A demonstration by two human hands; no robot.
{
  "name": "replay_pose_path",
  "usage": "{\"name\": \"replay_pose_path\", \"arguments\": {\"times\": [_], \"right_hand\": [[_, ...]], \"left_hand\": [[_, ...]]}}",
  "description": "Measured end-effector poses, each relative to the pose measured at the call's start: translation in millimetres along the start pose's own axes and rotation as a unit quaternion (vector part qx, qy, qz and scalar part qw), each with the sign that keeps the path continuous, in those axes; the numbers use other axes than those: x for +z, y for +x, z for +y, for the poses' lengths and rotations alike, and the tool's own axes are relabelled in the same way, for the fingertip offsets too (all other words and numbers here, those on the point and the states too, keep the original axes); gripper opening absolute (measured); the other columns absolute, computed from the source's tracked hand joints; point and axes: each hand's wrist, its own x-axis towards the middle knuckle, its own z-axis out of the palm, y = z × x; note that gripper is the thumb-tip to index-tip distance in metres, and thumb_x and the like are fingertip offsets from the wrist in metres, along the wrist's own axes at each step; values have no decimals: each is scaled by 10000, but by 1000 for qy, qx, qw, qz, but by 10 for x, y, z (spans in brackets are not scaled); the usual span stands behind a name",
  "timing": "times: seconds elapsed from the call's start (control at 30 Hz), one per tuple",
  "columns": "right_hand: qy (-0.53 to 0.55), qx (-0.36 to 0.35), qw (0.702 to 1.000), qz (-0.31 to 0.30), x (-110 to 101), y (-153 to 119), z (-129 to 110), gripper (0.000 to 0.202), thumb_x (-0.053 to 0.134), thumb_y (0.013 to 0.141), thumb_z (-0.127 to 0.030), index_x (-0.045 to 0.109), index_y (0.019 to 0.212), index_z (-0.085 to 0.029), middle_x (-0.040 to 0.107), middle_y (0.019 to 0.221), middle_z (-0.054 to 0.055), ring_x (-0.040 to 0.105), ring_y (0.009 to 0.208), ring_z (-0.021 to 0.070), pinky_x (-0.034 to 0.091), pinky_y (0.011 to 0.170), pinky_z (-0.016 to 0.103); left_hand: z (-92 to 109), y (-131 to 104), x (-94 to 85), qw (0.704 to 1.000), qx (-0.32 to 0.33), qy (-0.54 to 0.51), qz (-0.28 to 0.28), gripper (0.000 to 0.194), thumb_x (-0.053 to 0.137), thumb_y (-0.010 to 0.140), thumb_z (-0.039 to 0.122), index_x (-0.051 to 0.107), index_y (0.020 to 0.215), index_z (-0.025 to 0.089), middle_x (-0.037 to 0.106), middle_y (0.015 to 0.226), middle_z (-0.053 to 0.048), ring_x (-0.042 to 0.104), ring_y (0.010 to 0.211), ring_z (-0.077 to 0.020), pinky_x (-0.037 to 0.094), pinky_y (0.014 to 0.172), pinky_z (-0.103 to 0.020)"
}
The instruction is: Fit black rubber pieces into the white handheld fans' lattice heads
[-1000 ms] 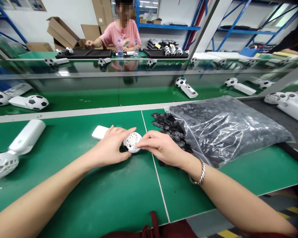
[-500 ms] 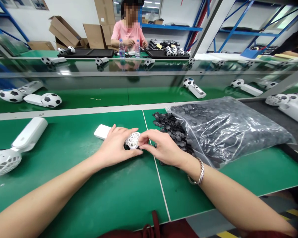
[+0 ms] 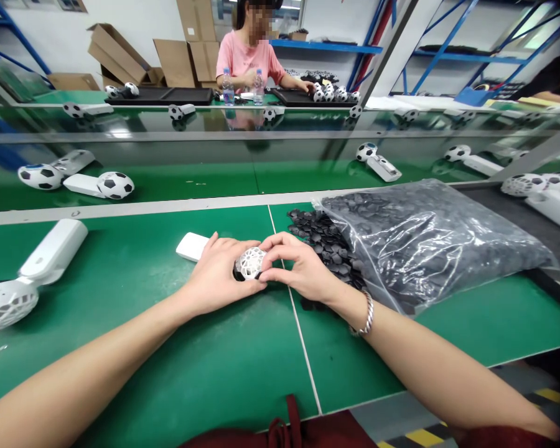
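My left hand [image 3: 221, 272] is wrapped round a white lattice ball [image 3: 251, 264] with some black on its left side. The ball's white handle [image 3: 191, 246] sticks out beyond my knuckles to the upper left. The fingers of my right hand [image 3: 294, 266] are pinched together at the ball's right edge; whatever they hold, if anything, is hidden. Just right of this hand, loose black pieces [image 3: 338, 255] spill from a clear plastic bag [image 3: 429, 242] full of such pieces.
Another white lattice-headed piece [image 3: 58, 252] lies at the left. Beyond the table edge, a green conveyor [image 3: 224, 174] carries football-patterned pieces [image 3: 115, 185]. More white pieces [image 3: 557, 202] sit on a dark tray at the right. A person [image 3: 249, 59] in pink sits across.
The pieces on the nearer conveyor have moved right, and those on the farther one slightly left. My right wrist has shifted a little left. The person opposite now reaches toward the football-patterned balls.
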Motion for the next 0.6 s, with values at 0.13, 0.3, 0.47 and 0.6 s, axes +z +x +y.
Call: {"name": "replay_pose_path", "arguments": {"times": [0.13,0.3,0.47,0.6], "right_hand": [[7,-16,1000,-13,-5,5,-13,58,682,694,-179,630,706,-203,533,956,23,526,958,148,400,901,341],[64,60,996,-23,16,28,-15,175,708,655,-209,563,750,-186,547,1041,37,508,1026,176,423,858,348],[115,129,985,2,63,33,30,324,725,619,-250,462,795,-183,548,976,33,543,902,160,469,645,257],[95,103,990,-7,44,39,45,340,747,592,-266,515,826,-183,526,920,17,534,888,154,476,619,239]], "left_hand": [[-15,-2,-2,1000,9,-5,-6,610,622,644,534,495,1172,255,593,1087,-34,486,1053,-257,132,1036,-551],[11,8,-2,1000,-2,-11,1,560,609,663,507,518,1141,230,604,1022,-37,497,1024,-256,158,1031,-527],[47,10,-9,1000,-3,-24,-7,514,615,679,464,521,1129,236,607,1007,-27,504,1013,-250,210,1016,-489],[13,6,-22,1000,14,-10,-11,532,601,693,474,489,1153,231,592,1075,-44,491,1048,-258,189,1025,-502]]}}
